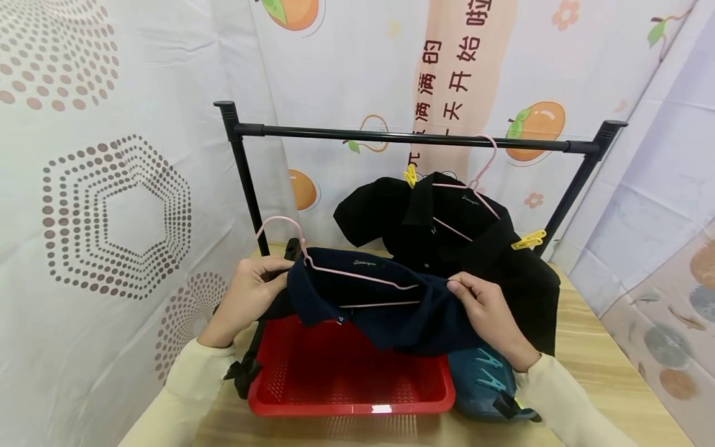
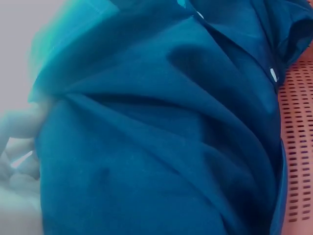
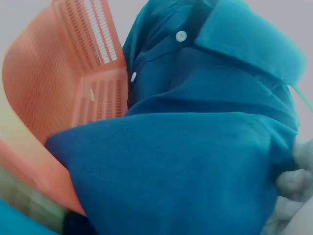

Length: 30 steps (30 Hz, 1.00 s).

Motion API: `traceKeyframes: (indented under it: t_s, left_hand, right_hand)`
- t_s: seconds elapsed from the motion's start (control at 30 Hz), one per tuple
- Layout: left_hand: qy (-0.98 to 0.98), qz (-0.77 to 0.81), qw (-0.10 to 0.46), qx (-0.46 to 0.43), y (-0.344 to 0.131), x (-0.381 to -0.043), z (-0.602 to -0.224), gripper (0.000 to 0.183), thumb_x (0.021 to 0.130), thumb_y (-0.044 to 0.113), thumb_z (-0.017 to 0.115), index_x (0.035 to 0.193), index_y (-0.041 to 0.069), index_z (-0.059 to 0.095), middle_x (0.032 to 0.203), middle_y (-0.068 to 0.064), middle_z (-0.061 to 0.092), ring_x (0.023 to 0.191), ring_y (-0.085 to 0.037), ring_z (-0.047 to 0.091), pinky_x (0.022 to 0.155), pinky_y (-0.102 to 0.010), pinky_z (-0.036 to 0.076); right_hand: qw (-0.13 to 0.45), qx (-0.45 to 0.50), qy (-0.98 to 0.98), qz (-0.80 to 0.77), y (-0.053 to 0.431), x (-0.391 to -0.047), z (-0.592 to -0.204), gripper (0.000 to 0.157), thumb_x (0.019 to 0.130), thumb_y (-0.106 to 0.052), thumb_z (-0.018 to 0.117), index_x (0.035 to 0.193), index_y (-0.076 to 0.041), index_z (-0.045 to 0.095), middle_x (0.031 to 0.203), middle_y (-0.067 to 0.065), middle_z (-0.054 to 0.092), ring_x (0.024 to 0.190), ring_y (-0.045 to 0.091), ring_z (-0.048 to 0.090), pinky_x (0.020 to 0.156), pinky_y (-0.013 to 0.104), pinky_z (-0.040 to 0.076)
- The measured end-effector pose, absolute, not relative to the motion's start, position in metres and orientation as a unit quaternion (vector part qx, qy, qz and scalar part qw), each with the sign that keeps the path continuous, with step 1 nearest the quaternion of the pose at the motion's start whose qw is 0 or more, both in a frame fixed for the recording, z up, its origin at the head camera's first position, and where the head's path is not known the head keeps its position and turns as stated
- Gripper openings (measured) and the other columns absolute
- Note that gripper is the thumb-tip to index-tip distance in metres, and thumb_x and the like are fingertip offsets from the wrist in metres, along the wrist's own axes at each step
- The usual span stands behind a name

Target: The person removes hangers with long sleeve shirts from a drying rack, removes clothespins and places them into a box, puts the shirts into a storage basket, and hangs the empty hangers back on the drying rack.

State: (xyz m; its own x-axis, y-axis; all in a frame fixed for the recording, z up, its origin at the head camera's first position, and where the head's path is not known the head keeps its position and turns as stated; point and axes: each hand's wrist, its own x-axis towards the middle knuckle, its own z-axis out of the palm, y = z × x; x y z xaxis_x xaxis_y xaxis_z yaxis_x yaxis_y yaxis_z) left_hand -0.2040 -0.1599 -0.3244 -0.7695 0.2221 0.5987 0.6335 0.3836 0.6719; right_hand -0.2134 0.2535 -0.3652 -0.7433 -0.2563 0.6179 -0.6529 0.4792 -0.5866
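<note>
A navy buttoned shirt (image 1: pixel 385 326) with a collar is spread between both hands above a red basket (image 1: pixel 352 408). Inside its neck lies a pink hanger (image 1: pixel 363 274), whose hook stands up at the collar's left side, below and apart from the rack bar. My left hand (image 1: pixel 251 295) pinches the shirt's left shoulder; the left wrist view shows fingers (image 2: pixel 22 122) at the cloth edge. At the other shoulder, my right hand (image 1: pixel 488 310) pinches the fabric between thumb and fingers. White buttons (image 3: pixel 181 36) run down the front in the right wrist view.
From the black rack bar (image 1: pixel 357 135) hangs a black shirt (image 1: pixel 519 279) on another pink hanger, with yellow clips (image 1: pixel 529 240) at its shoulders. A dark teal container (image 1: pixel 472 382) sits right of the basket on the wooden tabletop (image 1: pixel 603 366). Printed curtains stand behind.
</note>
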Motion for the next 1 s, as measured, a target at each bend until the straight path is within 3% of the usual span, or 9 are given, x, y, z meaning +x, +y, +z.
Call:
traceKeyframes:
  t_s: [0.1,0.27,0.47,0.57,0.67,0.8,0.9,1.0]
  left_hand:
    - [-0.813,-0.486,0.208,-0.245,-0.160,-0.208,-0.328,0.014,0.094,0.001,0.073,0.104,0.005,0.082,0.103,-0.005,0.077,0.087,-0.008,0.070,0.076,-0.021,0.055]
    - [-0.806,-0.506,0.201,-0.233,-0.164,-0.212,-0.335,0.015,0.095,0.001,0.072,0.105,0.006,0.082,0.104,-0.006,0.077,0.093,-0.012,0.072,0.081,-0.022,0.056]
    - [-0.793,-0.529,0.188,-0.235,-0.165,-0.213,-0.338,0.014,0.094,0.000,0.073,0.103,0.005,0.082,0.098,-0.009,0.076,0.087,-0.014,0.071,0.078,-0.024,0.056]
    - [-0.801,-0.517,0.190,-0.233,-0.166,-0.214,-0.339,0.014,0.094,0.001,0.073,0.104,0.005,0.082,0.099,-0.007,0.077,0.089,-0.012,0.070,0.079,-0.023,0.055]
    - [-0.809,-0.505,0.191,-0.233,-0.167,-0.214,-0.340,0.015,0.095,0.000,0.072,0.105,0.005,0.082,0.102,-0.007,0.077,0.092,-0.011,0.070,0.081,-0.022,0.055]
    - [-0.809,-0.503,0.200,-0.230,-0.167,-0.214,-0.339,0.015,0.095,-0.002,0.070,0.105,0.004,0.081,0.100,-0.008,0.077,0.091,-0.007,0.069,0.081,-0.020,0.054]
    - [-0.807,-0.503,0.214,-0.224,-0.165,-0.216,-0.339,0.014,0.095,-0.002,0.070,0.103,0.003,0.081,0.096,-0.009,0.077,0.087,-0.006,0.069,0.078,-0.019,0.054]
    - [-0.809,-0.504,0.217,-0.212,-0.162,-0.217,-0.341,0.012,0.095,-0.001,0.071,0.102,0.002,0.080,0.095,-0.010,0.077,0.085,-0.007,0.069,0.076,-0.019,0.054]
  right_hand:
    - [0.124,0.251,-0.824,0.492,0.255,-0.216,-0.369,0.017,0.106,-0.010,0.057,0.094,-0.010,0.069,0.072,0.000,0.046,0.070,0.016,0.050,0.065,0.027,0.041]
    - [-0.038,0.220,-0.785,0.578,0.255,-0.220,-0.379,0.031,0.110,-0.024,0.051,0.091,-0.001,0.061,0.070,0.001,0.038,0.061,0.022,0.040,0.060,0.032,0.038]
    - [-0.117,0.231,-0.778,0.573,0.255,-0.220,-0.395,0.039,0.111,-0.030,0.047,0.086,-0.001,0.056,0.070,0.002,0.039,0.058,0.025,0.036,0.057,0.032,0.038]
    - [-0.082,0.245,-0.808,0.530,0.253,-0.219,-0.398,0.032,0.111,-0.025,0.049,0.089,-0.006,0.062,0.074,0.002,0.047,0.063,0.019,0.045,0.061,0.030,0.042]
    - [0.013,0.256,-0.847,0.466,0.252,-0.217,-0.396,0.017,0.108,-0.014,0.055,0.106,-0.015,0.072,0.087,-0.002,0.061,0.072,0.012,0.055,0.066,0.028,0.047]
    - [0.125,0.284,-0.857,0.412,0.251,-0.213,-0.387,0.030,0.106,-0.004,0.055,0.128,-0.018,0.069,0.108,-0.004,0.066,0.071,0.009,0.059,0.065,0.027,0.051]
    - [0.158,0.314,-0.841,0.412,0.250,-0.212,-0.383,0.028,0.106,-0.004,0.053,0.123,-0.019,0.070,0.108,-0.005,0.065,0.070,0.009,0.058,0.064,0.027,0.051]
    - [0.187,0.328,-0.831,0.408,0.248,-0.212,-0.383,0.022,0.105,-0.005,0.057,0.105,-0.022,0.071,0.093,-0.009,0.062,0.069,0.008,0.056,0.063,0.025,0.048]
